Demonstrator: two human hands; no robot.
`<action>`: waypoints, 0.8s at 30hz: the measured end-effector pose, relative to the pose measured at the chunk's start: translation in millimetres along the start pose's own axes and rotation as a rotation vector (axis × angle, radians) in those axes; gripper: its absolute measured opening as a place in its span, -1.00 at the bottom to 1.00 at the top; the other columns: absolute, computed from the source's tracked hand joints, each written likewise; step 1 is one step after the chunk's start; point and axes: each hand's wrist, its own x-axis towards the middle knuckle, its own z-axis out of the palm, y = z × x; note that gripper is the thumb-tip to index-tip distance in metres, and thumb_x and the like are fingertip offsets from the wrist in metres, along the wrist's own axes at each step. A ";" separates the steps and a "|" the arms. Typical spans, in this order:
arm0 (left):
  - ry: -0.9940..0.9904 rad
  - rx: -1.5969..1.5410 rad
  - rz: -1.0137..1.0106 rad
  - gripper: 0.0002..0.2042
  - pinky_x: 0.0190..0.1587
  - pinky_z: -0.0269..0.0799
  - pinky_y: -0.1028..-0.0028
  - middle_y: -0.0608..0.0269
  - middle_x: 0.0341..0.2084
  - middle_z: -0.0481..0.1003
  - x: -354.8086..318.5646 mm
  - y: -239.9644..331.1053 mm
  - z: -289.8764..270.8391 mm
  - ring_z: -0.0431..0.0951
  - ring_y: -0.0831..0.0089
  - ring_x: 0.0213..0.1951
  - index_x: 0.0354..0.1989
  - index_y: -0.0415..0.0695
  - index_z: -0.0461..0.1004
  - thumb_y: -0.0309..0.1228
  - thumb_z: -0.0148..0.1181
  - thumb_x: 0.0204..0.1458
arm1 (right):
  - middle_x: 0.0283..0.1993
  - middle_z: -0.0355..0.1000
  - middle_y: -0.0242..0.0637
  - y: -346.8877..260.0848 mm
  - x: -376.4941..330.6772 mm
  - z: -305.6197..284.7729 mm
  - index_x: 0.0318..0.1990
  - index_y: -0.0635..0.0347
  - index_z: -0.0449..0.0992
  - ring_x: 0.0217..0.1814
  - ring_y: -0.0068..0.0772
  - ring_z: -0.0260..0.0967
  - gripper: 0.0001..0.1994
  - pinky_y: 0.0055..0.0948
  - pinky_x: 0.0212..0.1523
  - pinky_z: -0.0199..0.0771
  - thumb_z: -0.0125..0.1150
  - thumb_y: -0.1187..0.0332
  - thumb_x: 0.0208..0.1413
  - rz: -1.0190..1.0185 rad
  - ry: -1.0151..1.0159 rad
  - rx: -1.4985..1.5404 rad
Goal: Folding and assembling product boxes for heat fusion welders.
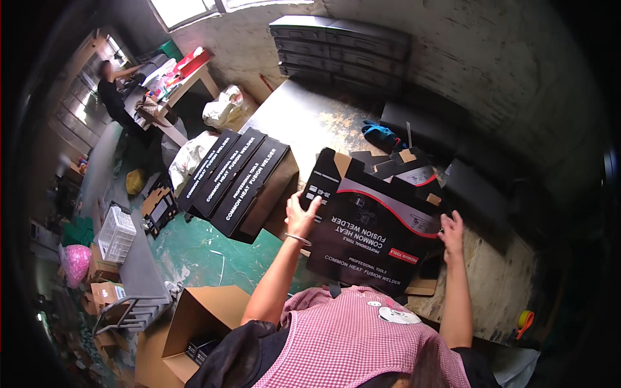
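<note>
In front of my body is a black printed cardboard box (372,226) with a white and red curved band, its flaps unfolded at the far side. My left hand (301,216) grips its left side panel, thumb on the printed face and fingers closed round the edge. At the right edge, my right hand (451,234) has its thumb against the cardboard; its fingers curl partly out of sight behind the edge. More loose black flaps with brown inner sides (407,169) lie just beyond the box.
Three black cartons (249,187) stand side by side at the left. Black cases (339,52) are stacked against the wall. A blue-and-black item (381,134) lies on the worktable (284,116). Yellow-orange tape (524,322) is at right, an open brown carton (207,317) at lower left. Another person (116,94) works far left.
</note>
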 end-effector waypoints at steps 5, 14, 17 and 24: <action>-0.046 -0.145 0.232 -0.32 0.12 0.42 0.26 -0.07 -0.08 0.48 -4.0 71.1 -33.4 0.52 0.13 0.03 0.30 -0.16 0.37 0.00 0.35 0.11 | 0.08 0.48 -0.40 -75.8 -64.6 -35.9 0.33 0.30 0.35 0.05 -0.68 0.36 -0.50 -0.64 0.15 0.29 0.28 0.40 0.28 -0.352 -0.202 0.105; 0.056 -0.330 0.539 -0.28 0.19 0.42 0.29 -0.03 0.16 0.39 24.8 97.6 -3.4 0.47 0.11 0.16 0.36 -0.16 0.26 -0.09 0.39 0.11 | -0.17 0.62 -0.26 -94.5 -112.1 2.9 -0.01 0.34 0.61 -0.15 -0.44 0.58 -0.78 -0.46 0.00 0.57 0.27 0.61 0.19 -0.474 -0.118 0.311; 0.105 -0.275 0.234 -0.35 0.16 0.40 0.37 0.11 0.03 0.45 19.8 65.7 -10.6 0.48 0.30 0.10 0.31 -0.26 0.27 -0.16 0.36 0.17 | -0.10 0.61 -0.20 -98.8 -127.5 -21.3 0.04 0.33 0.58 -0.15 -0.36 0.60 -0.73 -0.40 0.02 0.58 0.30 0.59 0.17 -0.513 -0.084 0.396; -0.032 -0.358 0.417 -0.50 0.06 0.35 0.46 0.23 -0.04 0.37 -44.1 41.5 -8.8 0.39 0.49 -0.07 0.21 -0.19 0.36 -0.40 0.40 0.13 | 0.19 0.52 -0.18 -75.8 -153.9 -79.9 0.18 0.26 0.55 0.31 -0.22 0.41 -0.54 -0.24 0.41 0.20 0.33 0.20 0.18 -0.199 -0.765 -0.065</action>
